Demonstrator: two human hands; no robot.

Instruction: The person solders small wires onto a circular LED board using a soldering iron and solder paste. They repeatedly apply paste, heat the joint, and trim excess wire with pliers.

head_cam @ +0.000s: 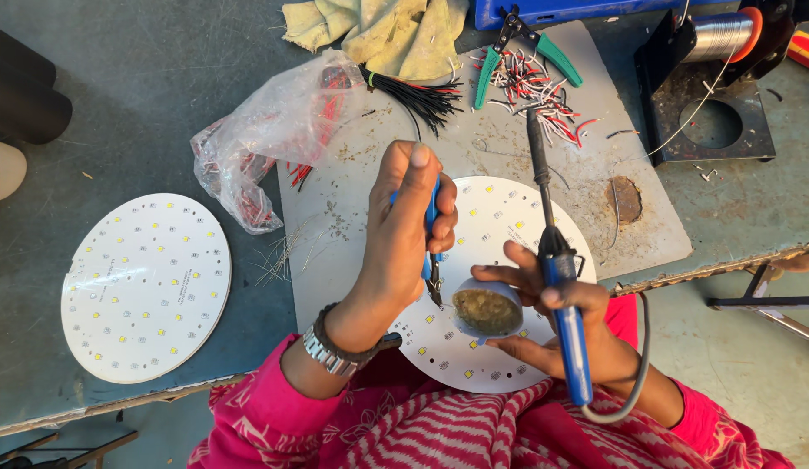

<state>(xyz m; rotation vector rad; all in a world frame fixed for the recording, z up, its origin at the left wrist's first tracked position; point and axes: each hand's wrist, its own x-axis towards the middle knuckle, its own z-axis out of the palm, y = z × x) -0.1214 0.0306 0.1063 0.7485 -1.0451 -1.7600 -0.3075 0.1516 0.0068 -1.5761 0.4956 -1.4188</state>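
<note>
Two hands are recorded over one round white LED board on the bench. Blue-handled tweezers are pinched in the left hand, tips pointed down just beside a small white tub. Tub and blue-handled soldering iron are grasped together in the right hand; brownish paste is held inside the tub. For a clean dip, the tub is best kept level and the tips steadied. A clear plastic bag of red and black wire pieces is noted beyond the left grip.
</note>
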